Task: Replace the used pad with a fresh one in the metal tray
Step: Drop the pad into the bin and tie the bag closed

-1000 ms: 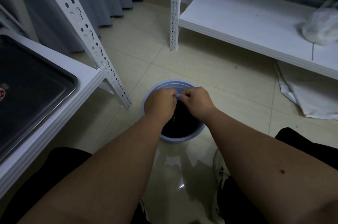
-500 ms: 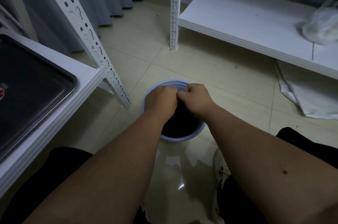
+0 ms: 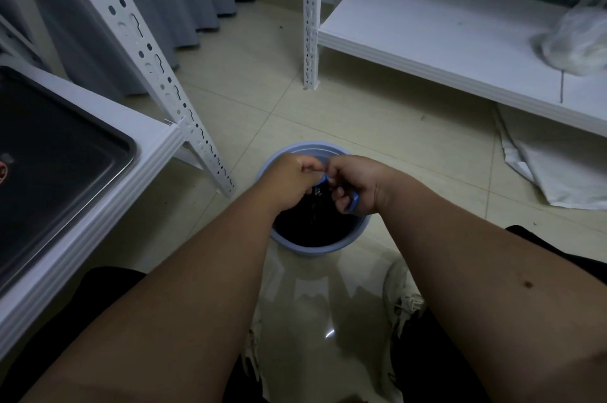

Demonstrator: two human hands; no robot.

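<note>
Tiled floor (image 3: 377, 126) between white shelving, blue bin (image 3: 297, 246) in the middle.
Over it, left hand (image 3: 289, 180) and right hand (image 3: 356, 184) pinch something blue, mostly hidden; metal tray (image 3: 126, 143), cut off, sits left.

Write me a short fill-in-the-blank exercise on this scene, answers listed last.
1. Both hands, left hand and right hand, are held over the ____ on the floor.
2. The metal tray lies on the white ____ at the left.
3. The right hand's fingers are curled round something ____ in colour.

Answers: bucket; shelf; blue
</note>
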